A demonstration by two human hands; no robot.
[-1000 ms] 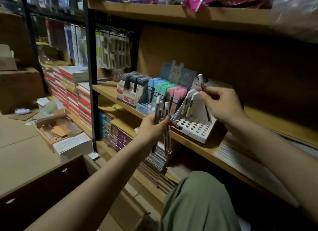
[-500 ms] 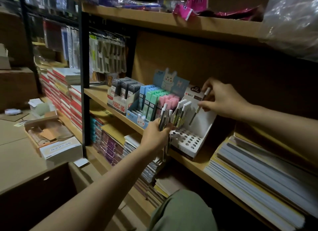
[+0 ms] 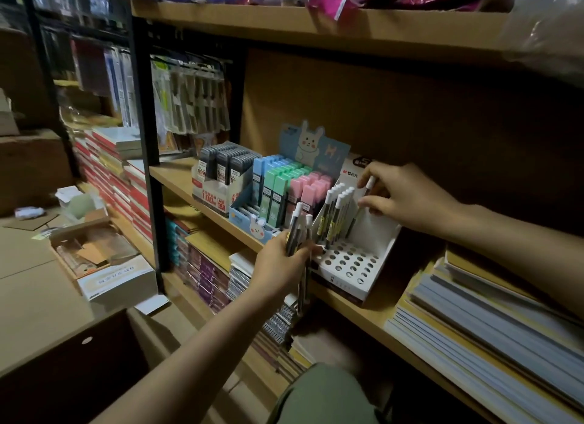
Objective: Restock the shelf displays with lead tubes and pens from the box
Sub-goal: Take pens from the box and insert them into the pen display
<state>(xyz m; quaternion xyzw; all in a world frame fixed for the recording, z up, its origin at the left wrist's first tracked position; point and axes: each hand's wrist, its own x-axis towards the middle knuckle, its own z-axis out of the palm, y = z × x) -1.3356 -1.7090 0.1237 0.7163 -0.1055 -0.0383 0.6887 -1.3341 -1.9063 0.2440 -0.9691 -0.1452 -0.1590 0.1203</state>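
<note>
Spanning the view from upper left to lower right, the wooden shelf point(image 3: 363, 310) carries, in descending size, a stack of flat notebooks point(image 3: 493, 325) at its right end, a white pen display stand point(image 3: 357, 265) with a perforated base near the middle, and two cartons of lead tubes to the left: a pastel carton point(image 3: 284, 196) of blue, green and pink tubes behind a rabbit header card, and a grey carton point(image 3: 221, 174) beside it. On the floor at lower left sits an open cardboard box point(image 3: 94, 259). The left hand point(image 3: 281, 262), just in front of the stand, has its grip closed round a bundle of pens point(image 3: 298, 231) with white caps pointing up. The right hand point(image 3: 401, 196), raised over the stand's back panel, pinches a single pen point(image 3: 363, 199) between thumb and fingertips; the pen tilts, its lower end down among the holes at the stand's rear. Several white-capped pens point(image 3: 335, 215) stand upright in the stand's left-hand holes, just beside the pastel carton; the nearer holes are unfilled.
</note>
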